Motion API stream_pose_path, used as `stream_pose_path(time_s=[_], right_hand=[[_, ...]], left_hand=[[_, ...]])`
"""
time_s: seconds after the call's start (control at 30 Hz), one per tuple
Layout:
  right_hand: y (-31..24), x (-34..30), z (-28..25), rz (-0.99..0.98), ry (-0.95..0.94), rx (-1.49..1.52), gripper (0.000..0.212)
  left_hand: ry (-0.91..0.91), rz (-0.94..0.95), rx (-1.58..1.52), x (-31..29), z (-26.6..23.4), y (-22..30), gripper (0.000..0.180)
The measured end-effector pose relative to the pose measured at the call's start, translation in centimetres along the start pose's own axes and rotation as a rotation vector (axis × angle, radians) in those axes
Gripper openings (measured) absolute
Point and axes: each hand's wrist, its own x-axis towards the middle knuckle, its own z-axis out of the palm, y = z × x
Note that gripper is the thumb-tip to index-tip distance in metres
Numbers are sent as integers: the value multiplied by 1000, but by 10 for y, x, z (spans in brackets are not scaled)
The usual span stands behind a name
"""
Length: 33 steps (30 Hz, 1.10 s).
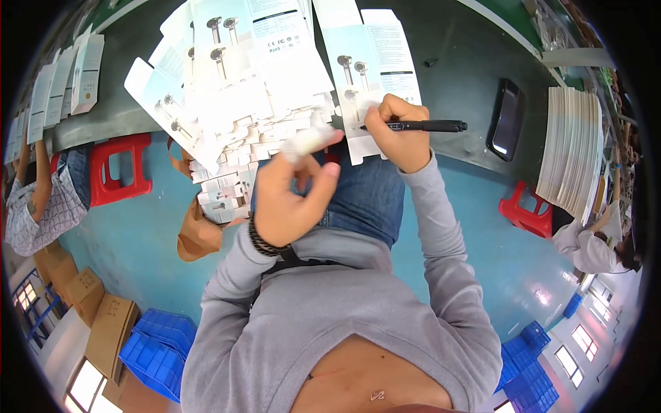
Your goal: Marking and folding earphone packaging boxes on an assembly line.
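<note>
- Right hand (405, 138) closed round a slim black pen (434, 126), its tip at a flattened white-and-pale-blue printed carton (365, 65) that overhangs the near edge of the dark green table (454, 76).
- Left hand (289, 196) before that edge, thumb and fingers apart, a blurred whitish covering (308, 142) on one finger.
- Heaped flat printed cartons (241, 69) left of the pen, spilling over the near edge.
- Black rectangular phone (507, 118) toward the surface's right side.

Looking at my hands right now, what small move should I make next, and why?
Probably lower your left hand onto the flat carton to steady it: your right hand holds the black pen with its tip at that carton, while the left appears raised, gripping nothing I can make out.
</note>
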Motion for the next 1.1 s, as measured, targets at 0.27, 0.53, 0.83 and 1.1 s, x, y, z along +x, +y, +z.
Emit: stream_pose_path(time_s=[0.27,0.53,0.83,1.1], right_hand=[[6,-5,-5,111,59,159,27],[2,-16,-45,-387,-173,-253,36],[-9,-20,-55,-386,-381,-523,38],[-23,-23,-63,-446,-177,-425,26]], left_hand=[[-30,-231,-154,-14,31,-14,52],[18,-245,-191,-14,29,-12,52],[48,-231,-260,-10,31,-8,49],[-17,-397,-612,-2,23,9,66]])
